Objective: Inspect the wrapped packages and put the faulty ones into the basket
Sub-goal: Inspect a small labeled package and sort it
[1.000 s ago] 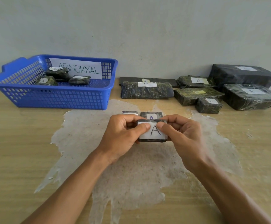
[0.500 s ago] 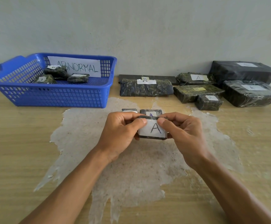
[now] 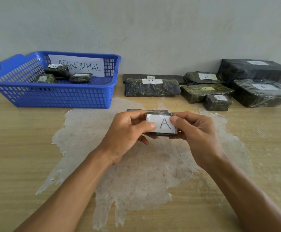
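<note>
Gripping an "A" package in left hand and right hand, right of the basket, three packages lying inside it.

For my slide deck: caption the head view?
Both hands hold package marked A above table; blue basket far left.

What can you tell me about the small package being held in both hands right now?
The small package is a dark, flat block wrapped in shiny clear film. A white paper label with a handwritten "A" covers most of its upward face. It is held above the table, label tilted toward the camera. The left hand grips its left end, the right hand its right end, thumbs on the label. No fault is visible from here.
</note>
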